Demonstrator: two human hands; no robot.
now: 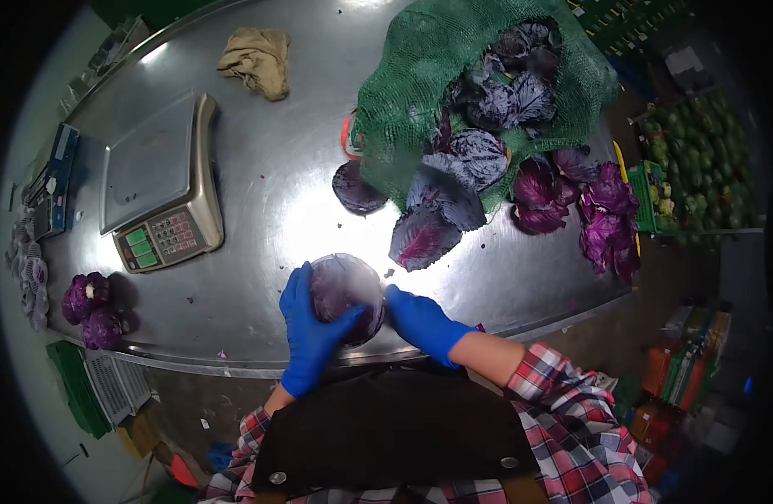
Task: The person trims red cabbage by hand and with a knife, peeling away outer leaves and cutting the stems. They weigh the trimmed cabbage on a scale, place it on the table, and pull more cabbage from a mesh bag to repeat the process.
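A red cabbage point(344, 290) wrapped in clear film rests on the steel table point(260, 185) near its front edge. My left hand point(306, 332), in a blue glove, cups its left and lower side. My right hand point(420, 319), also blue-gloved, presses against its right side. Both hands hold the same head. Beyond it lies a green net sack point(428, 76), open toward me, with several red cabbages point(487, 109) inside. Loose purple outer leaves point(424, 235) lie in front of the sack.
A weighing scale point(155, 181) stands at the left. Two small red cabbages point(92, 311) sit at the table's left front edge. A beige cloth point(259, 60) lies at the back. More torn leaves point(605, 218) pile at the right edge. Green crates point(697, 160) of produce stand beyond.
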